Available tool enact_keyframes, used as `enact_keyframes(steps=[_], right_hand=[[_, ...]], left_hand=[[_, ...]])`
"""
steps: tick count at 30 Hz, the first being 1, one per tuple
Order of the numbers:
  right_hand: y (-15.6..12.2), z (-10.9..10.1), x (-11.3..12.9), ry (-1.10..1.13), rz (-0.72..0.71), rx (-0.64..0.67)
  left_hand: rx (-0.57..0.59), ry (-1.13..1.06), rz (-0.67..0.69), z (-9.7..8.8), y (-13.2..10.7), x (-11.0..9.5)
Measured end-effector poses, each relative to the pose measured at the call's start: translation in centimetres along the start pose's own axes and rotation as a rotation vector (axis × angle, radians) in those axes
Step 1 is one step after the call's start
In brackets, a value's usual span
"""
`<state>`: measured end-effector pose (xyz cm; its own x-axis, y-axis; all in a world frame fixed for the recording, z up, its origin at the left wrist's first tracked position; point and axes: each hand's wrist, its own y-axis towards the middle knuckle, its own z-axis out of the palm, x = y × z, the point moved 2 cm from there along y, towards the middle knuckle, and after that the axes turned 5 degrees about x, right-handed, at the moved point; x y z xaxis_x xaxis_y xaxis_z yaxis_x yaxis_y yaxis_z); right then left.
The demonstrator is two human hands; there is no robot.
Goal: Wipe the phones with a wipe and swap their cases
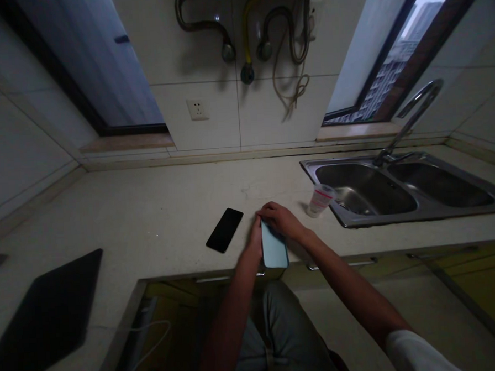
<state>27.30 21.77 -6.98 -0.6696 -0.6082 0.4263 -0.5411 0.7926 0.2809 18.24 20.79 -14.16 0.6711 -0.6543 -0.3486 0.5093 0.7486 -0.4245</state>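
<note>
Both my hands are at a light-blue phone case [274,250], held over the counter's front edge with its lower end towards me. My left hand [255,235] grips it along the left edge, fingers mostly hidden behind it. Across its far end, my right hand [280,217] has its fingers bent and closed at the upper left corner. Whether a phone sits inside the case I cannot tell. Just left of my hands a black phone [225,230] lies flat on the counter, dark screen up, touched by neither hand.
A clear plastic cup [319,200] with red stripes stands right of my hands, beside the steel double sink [344,223]. The curved tap [417,107] rises behind it. A dark laptop-like slab [50,306] and a white cable [155,324] are at left on the pale counter [149,202].
</note>
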Motion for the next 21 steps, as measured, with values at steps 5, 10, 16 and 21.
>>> enact_keyframes(steps=[5, 10, 16, 21], right_hand=[[-0.7, -1.7, -1.5, -0.173, 0.122, 0.059], [-2.0, -2.3, -2.6, -0.225, 0.191, 0.036], [-3.8, -1.6, -3.5, -0.103, 0.282, -0.152], [-4.2, -0.8, -4.4, 0.158, 0.339, -0.475]], left_hand=[[0.089, 0.085, -0.026, 0.5, -0.3, 0.0], [0.122, 0.068, 0.004, 1.3, -1.0, -0.2], [0.163, 0.055, -0.017, 1.1, -1.2, -1.0], [0.311, 0.097, -0.115, 1.0, -2.2, -0.8]])
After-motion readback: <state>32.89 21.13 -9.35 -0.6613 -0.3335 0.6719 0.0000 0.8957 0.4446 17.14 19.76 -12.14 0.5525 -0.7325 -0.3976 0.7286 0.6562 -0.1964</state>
